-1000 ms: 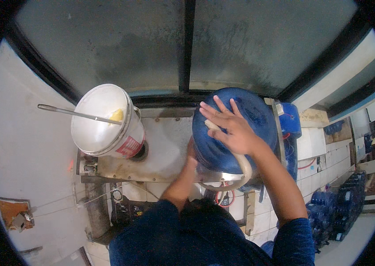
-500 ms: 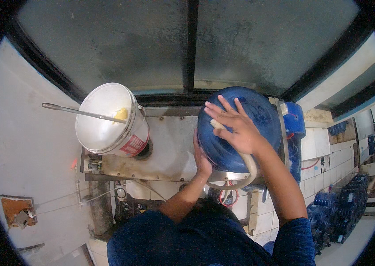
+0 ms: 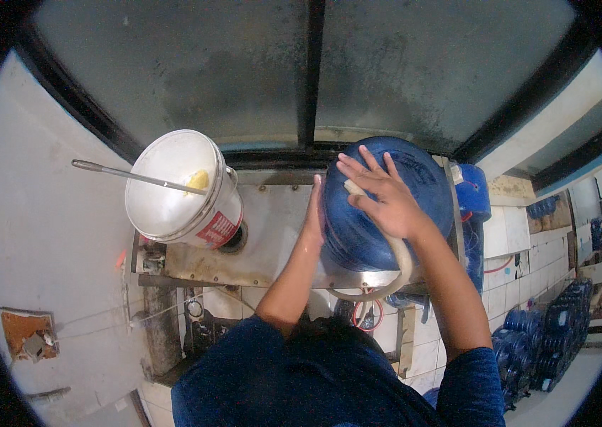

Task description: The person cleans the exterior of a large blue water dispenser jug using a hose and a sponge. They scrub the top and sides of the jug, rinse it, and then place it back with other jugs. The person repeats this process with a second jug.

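A large blue water jug [image 3: 425, 178] stands on the metal counter with its round base facing up. Across that base lies my right hand [image 3: 392, 206], fingers spread, with the end of a pale hose [image 3: 403, 265] held under the thumb and palm. The hose loops down over the counter's front edge. Flat against the jug's left side rests my left hand [image 3: 313, 213], fingers straight and pointing away from me; part of its palm side is hidden.
On the counter [image 3: 272, 235], left, sits a white lidded bucket [image 3: 166, 160] with a yellow sponge [image 3: 200, 179] and a metal-handled rod [image 3: 126, 174] on top. Dark-framed glass panes [image 3: 244, 85] rise behind. Several blue jugs [image 3: 546, 341] are stacked at the lower right.
My left hand has slid farther from me along the jug's left side. The right hand, still with the hose, has shifted slightly across the base.
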`<act>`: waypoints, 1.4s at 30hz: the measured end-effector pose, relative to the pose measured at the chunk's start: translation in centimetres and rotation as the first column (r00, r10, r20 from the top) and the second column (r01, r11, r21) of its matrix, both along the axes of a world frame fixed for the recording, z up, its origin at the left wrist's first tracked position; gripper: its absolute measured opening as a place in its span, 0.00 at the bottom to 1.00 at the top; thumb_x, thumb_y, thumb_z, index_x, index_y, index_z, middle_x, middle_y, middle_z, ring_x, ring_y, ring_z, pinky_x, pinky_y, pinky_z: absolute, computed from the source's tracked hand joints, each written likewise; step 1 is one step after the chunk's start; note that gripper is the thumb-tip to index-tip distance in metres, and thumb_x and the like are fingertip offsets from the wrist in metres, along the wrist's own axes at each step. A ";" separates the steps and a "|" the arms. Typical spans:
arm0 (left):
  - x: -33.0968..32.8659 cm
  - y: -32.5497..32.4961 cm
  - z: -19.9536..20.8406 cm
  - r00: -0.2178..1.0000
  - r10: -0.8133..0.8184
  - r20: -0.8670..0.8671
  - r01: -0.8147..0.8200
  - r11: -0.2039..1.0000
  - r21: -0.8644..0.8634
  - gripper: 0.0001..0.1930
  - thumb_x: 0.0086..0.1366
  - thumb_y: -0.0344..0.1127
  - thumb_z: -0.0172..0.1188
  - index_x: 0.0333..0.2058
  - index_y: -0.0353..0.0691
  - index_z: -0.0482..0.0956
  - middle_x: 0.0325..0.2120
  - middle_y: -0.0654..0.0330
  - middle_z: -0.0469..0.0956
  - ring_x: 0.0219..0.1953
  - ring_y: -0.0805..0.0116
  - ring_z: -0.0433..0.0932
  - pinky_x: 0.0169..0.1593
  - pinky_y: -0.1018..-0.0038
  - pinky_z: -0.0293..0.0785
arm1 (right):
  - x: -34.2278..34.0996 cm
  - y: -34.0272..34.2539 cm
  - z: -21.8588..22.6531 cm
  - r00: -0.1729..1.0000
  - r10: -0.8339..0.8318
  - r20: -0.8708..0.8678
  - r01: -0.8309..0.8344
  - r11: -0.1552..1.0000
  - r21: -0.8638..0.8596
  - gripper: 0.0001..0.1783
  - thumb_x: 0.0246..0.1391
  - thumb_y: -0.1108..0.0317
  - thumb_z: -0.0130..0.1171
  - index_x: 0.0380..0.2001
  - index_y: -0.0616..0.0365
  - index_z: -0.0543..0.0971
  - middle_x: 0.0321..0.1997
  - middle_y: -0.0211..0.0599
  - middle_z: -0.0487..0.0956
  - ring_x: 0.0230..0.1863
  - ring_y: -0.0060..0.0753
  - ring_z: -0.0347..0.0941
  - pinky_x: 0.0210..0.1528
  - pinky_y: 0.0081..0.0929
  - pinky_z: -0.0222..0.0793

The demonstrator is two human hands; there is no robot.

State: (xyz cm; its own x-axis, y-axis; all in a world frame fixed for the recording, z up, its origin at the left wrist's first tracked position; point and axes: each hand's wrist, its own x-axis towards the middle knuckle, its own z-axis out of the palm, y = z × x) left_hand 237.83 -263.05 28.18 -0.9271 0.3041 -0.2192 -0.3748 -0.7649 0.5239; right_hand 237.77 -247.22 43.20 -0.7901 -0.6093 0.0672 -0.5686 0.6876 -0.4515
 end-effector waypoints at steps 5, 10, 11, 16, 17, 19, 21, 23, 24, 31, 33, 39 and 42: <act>6.6 3.6 7.4 0.828 0.533 -0.173 -0.555 0.822 -0.126 0.38 0.76 0.65 0.32 0.68 0.40 0.64 0.66 0.54 0.68 0.70 0.58 0.61 0.73 0.60 0.54 | 0.2 -0.2 0.1 1.000 0.000 0.013 0.000 1.000 -0.004 0.36 0.61 0.59 0.56 0.72 0.45 0.64 0.79 0.28 0.57 0.82 0.45 0.40 0.78 0.60 0.23; 0.7 -0.1 7.7 0.858 0.166 -0.486 -0.375 0.850 -0.371 0.34 0.78 0.58 0.35 0.67 0.36 0.67 0.69 0.53 0.64 0.74 0.61 0.54 0.75 0.60 0.45 | 0.4 0.2 0.1 1.000 -0.018 -0.006 0.018 1.000 -0.004 0.36 0.61 0.59 0.56 0.73 0.45 0.63 0.80 0.28 0.56 0.82 0.46 0.39 0.78 0.60 0.22; -1.3 -0.4 6.9 0.873 0.043 -0.486 -0.268 0.875 -0.404 0.33 0.78 0.56 0.36 0.66 0.35 0.68 0.69 0.53 0.64 0.74 0.61 0.55 0.75 0.60 0.45 | 0.4 0.6 -0.4 1.000 -0.031 0.001 0.031 1.000 0.001 0.36 0.61 0.59 0.56 0.73 0.45 0.63 0.80 0.28 0.56 0.82 0.46 0.39 0.78 0.60 0.23; -8.1 -2.3 5.0 0.666 -0.271 -0.695 -0.091 0.895 -0.437 0.35 0.75 0.58 0.44 0.68 0.36 0.66 0.69 0.52 0.64 0.71 0.59 0.61 0.74 0.64 0.46 | 0.2 -0.3 0.2 0.999 -0.035 0.011 0.035 0.999 0.019 0.36 0.61 0.58 0.56 0.73 0.45 0.63 0.80 0.29 0.55 0.82 0.45 0.38 0.79 0.59 0.24; -8.4 -2.3 4.7 0.652 -0.287 -0.702 -0.053 0.906 -0.420 0.36 0.73 0.60 0.46 0.68 0.36 0.66 0.69 0.52 0.65 0.70 0.59 0.61 0.74 0.64 0.46 | 0.3 -0.4 0.3 0.999 -0.041 0.016 0.041 0.999 -0.009 0.36 0.59 0.60 0.57 0.72 0.44 0.65 0.79 0.29 0.57 0.82 0.45 0.39 0.79 0.58 0.23; -8.2 -1.9 5.3 0.847 -0.280 -0.453 0.026 0.871 -0.490 0.39 0.71 0.65 0.47 0.68 0.39 0.65 0.68 0.53 0.66 0.69 0.58 0.62 0.73 0.62 0.51 | 0.1 -0.2 0.1 0.998 -0.060 0.026 0.062 0.996 -0.065 0.36 0.56 0.63 0.58 0.70 0.43 0.68 0.78 0.30 0.60 0.81 0.45 0.41 0.79 0.56 0.21; -6.5 -1.1 6.2 0.970 -0.184 0.160 0.240 0.840 -0.487 0.38 0.72 0.62 0.48 0.68 0.40 0.65 0.67 0.55 0.66 0.68 0.59 0.64 0.71 0.61 0.56 | -0.2 0.6 -0.7 0.999 -0.031 0.033 0.035 0.994 -0.108 0.33 0.57 0.62 0.59 0.68 0.46 0.71 0.77 0.31 0.62 0.81 0.46 0.43 0.79 0.58 0.24; -5.9 -0.9 3.6 0.952 -0.212 0.221 0.274 0.911 -0.307 0.37 0.72 0.62 0.49 0.68 0.40 0.65 0.67 0.55 0.67 0.68 0.59 0.64 0.71 0.61 0.57 | -0.3 0.8 -0.6 0.999 -0.002 0.042 0.008 0.989 -0.146 0.32 0.57 0.63 0.60 0.66 0.48 0.73 0.75 0.31 0.65 0.80 0.46 0.45 0.79 0.58 0.26; -5.6 -0.7 1.7 0.955 -0.242 0.171 0.274 0.941 -0.198 0.37 0.72 0.62 0.49 0.68 0.40 0.65 0.67 0.55 0.67 0.68 0.59 0.64 0.71 0.61 0.57 | -0.2 0.7 -0.5 0.999 0.010 0.048 -0.002 0.987 -0.163 0.31 0.56 0.64 0.61 0.65 0.48 0.74 0.74 0.32 0.66 0.80 0.46 0.46 0.79 0.58 0.26; -3.9 -0.2 -8.7 0.974 -0.223 0.049 0.225 0.974 -0.027 0.36 0.72 0.61 0.49 0.68 0.40 0.65 0.66 0.56 0.68 0.67 0.60 0.66 0.69 0.61 0.60 | -0.1 0.9 -0.3 0.994 0.107 0.029 -0.101 0.981 -0.163 0.32 0.54 0.66 0.63 0.64 0.47 0.75 0.73 0.32 0.68 0.80 0.46 0.47 0.78 0.61 0.27; -3.4 0.0 -11.9 0.987 -0.143 0.071 0.150 0.983 -0.106 0.36 0.72 0.61 0.50 0.68 0.40 0.65 0.66 0.56 0.68 0.66 0.60 0.66 0.69 0.61 0.61 | -0.2 0.7 -0.2 0.995 0.093 -0.026 -0.095 0.994 -0.059 0.32 0.55 0.64 0.63 0.66 0.46 0.73 0.74 0.33 0.67 0.80 0.45 0.46 0.78 0.62 0.27; 4.4 4.2 -20.7 0.930 0.353 0.101 -0.300 0.889 -0.346 0.35 0.72 0.60 0.50 0.68 0.40 0.66 0.65 0.56 0.69 0.65 0.60 0.68 0.68 0.61 0.63 | -0.6 -0.4 -0.2 0.999 0.012 0.041 -0.010 0.999 -0.042 0.32 0.60 0.58 0.57 0.68 0.44 0.71 0.78 0.31 0.60 0.81 0.45 0.42 0.79 0.58 0.24; 4.0 4.0 -21.5 0.927 0.363 0.089 -0.313 0.884 -0.347 0.35 0.72 0.59 0.50 0.68 0.40 0.66 0.65 0.56 0.69 0.65 0.60 0.68 0.67 0.61 0.64 | -0.3 -0.4 -0.2 0.998 0.060 0.015 -0.059 0.996 -0.063 0.32 0.61 0.58 0.57 0.69 0.44 0.70 0.77 0.31 0.61 0.81 0.44 0.42 0.79 0.58 0.24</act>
State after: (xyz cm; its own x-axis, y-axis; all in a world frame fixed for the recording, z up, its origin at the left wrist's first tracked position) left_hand 241.85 -259.06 6.72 -0.9101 -0.1321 -0.3929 -0.2156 -0.6587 0.7209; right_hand 237.48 -247.58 42.97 -0.7538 -0.6504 0.0937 -0.5998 0.6229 -0.5022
